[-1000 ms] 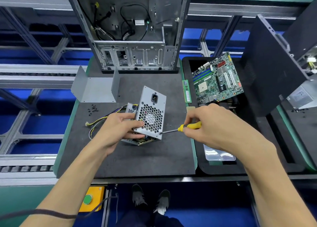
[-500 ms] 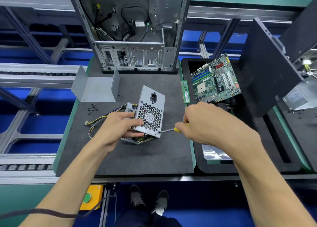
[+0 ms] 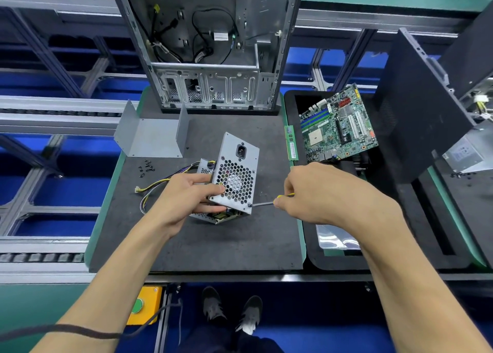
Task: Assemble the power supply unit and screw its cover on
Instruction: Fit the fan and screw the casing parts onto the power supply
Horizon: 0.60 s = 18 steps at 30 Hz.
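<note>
Left hand (image 3: 186, 198) grips the power supply unit (image 3: 233, 178) tilted on the mat (image 3: 213, 246) before the computer case (image 3: 210, 46); right hand (image 3: 317, 192) clamps the screwdriver (image 3: 264, 203), now choked further up than a second ago, tip at the fan-face's lower corner screw (image 3: 249, 205), likely mid-driving. Handle mostly hidden; screw seating unclear.

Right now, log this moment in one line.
left hand holds power supply | right hand drives screwdriver at corner | cover aside

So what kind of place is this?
Probably a computer assembly line: an open computer case stands on the work mat, a motherboard lies in a tray, and roller conveyor rails run alongside.
</note>
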Motion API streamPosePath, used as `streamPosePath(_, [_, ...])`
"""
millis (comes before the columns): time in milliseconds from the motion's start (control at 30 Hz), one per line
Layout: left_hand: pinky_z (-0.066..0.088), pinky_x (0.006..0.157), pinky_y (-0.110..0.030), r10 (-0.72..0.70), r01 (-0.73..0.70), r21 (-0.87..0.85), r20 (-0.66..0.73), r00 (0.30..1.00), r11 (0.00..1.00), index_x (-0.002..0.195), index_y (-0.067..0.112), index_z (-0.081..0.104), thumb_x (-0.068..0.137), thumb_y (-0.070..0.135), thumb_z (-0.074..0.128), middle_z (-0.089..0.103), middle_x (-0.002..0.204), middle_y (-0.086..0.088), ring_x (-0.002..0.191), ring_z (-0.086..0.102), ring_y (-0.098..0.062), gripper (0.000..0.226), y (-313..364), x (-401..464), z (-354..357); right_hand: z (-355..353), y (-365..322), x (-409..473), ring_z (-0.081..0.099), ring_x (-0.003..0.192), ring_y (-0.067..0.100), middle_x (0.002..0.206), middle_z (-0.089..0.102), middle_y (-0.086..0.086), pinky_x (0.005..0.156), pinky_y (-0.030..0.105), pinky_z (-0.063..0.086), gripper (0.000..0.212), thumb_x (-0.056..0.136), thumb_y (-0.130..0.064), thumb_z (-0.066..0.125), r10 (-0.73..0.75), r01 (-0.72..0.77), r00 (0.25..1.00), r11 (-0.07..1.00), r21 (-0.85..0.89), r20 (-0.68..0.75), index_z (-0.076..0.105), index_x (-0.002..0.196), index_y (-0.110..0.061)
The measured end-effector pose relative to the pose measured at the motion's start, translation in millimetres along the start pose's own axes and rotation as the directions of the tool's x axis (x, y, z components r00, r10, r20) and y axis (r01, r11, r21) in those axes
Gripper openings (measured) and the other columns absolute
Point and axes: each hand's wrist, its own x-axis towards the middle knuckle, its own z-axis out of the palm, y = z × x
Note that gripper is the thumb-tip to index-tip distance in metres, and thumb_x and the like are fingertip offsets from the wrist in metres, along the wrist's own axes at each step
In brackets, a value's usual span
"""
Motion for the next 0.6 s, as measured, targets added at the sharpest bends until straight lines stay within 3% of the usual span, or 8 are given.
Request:
streamPosePath(67, [0.064,0.072,-0.033,0.0,0.0,-0.001,-0.001,1.0,1.0,0.102,0.005,0.074,0.089,-0.001,0.069,0.078,0.103,-0.012,0.094,0.076,-0.029,0.015,0,0,0,-1,-2,0,0.053,0.081,0.034,0.066,0.044,0.003,0.071,0.035,0.046,0.043,0.099,-0.042,0.052,0.003,-0.003,1.0,1.0,-0.007,-0.011,0.045,0.065,-0.016])
streamPosePath(233, [0.064,0.071,-0.034,0.002,-0.002,-0.018,-0.005,1.0,1.0,0.097,0.008,0.075,0.089,-0.003,0.069,0.079,0.101,-0.011,0.092,0.076,-0.027,0.014,0,0,0,-3,-5,-1,0.043,0.073,0.033,0.06,0.034,0.004,0.068,0.034,0.042,0.051,0.101,-0.039,0.051,0.02,-0.02,1.0,1.0,0.01,-0.021,0.033,0.059,-0.016])
streamPosePath(300, [0.064,0.07,-0.034,-0.003,0.002,-0.019,-0.009,1.0,1.0,0.097,0.007,0.074,0.089,-0.003,0.068,0.078,0.101,-0.011,0.091,0.076,-0.028,0.014,0,0,-1,-4,-5,-2,0.049,0.079,0.034,0.066,0.043,0.004,0.073,0.035,0.048,0.043,0.1,-0.042,0.053,0.005,-0.005,1.0,1.0,0.012,-0.003,0.043,0.067,-0.016])
streamPosePath(367, [0.064,0.07,-0.033,-0.008,0.008,-0.016,-0.008,1.0,1.0,0.101,0.003,0.073,0.09,-0.003,0.068,0.078,0.102,-0.012,0.09,0.077,-0.027,0.014,0,0,-1,-6,-6,-5,0.057,0.094,0.033,0.091,0.059,0.003,0.082,0.038,0.052,0.031,0.095,-0.047,0.06,-0.008,0.007,0.999,1.0,0.027,0.039,0.055,0.096,-0.016])
streamPosePath(433, [0.064,0.069,-0.032,-0.008,0.008,-0.015,-0.005,1.0,1.0,0.102,0.002,0.073,0.09,-0.003,0.067,0.078,0.102,-0.012,0.088,0.077,-0.026,0.014,0,0,-2,-9,-6,-7,0.059,0.098,0.03,0.106,0.063,0.003,0.079,0.038,0.051,0.037,0.093,-0.043,0.066,-0.006,0.003,0.997,0.999,0.037,0.081,0.052,0.112,-0.015])
streamPosePath(500, [0.063,0.068,-0.031,-0.008,0.008,-0.017,0.0,1.0,1.0,0.104,0.002,0.073,0.09,-0.003,0.067,0.078,0.102,-0.012,0.087,0.077,-0.026,0.015,0,0,-4,-11,-4,-6,0.059,0.096,0.031,0.104,0.064,0.006,0.074,0.036,0.048,0.027,0.095,-0.037,0.064,-0.014,0.014,0.999,1.0,0.013,0.042,0.057,0.109,-0.015])
streamPosePath(600, [0.064,0.07,-0.032,-0.01,0.01,-0.017,0.003,1.0,1.0,0.108,0.001,0.072,0.09,-0.002,0.068,0.078,0.104,-0.012,0.092,0.076,-0.029,0.019,-1,1,-4,-13,-4,-1,0.058,0.088,0.032,0.082,0.058,0.003,0.071,0.034,0.043,0.027,0.098,-0.041,0.056,0.005,-0.005,1.0,1.0,-0.016,-0.008,0.062,0.092,-0.015])
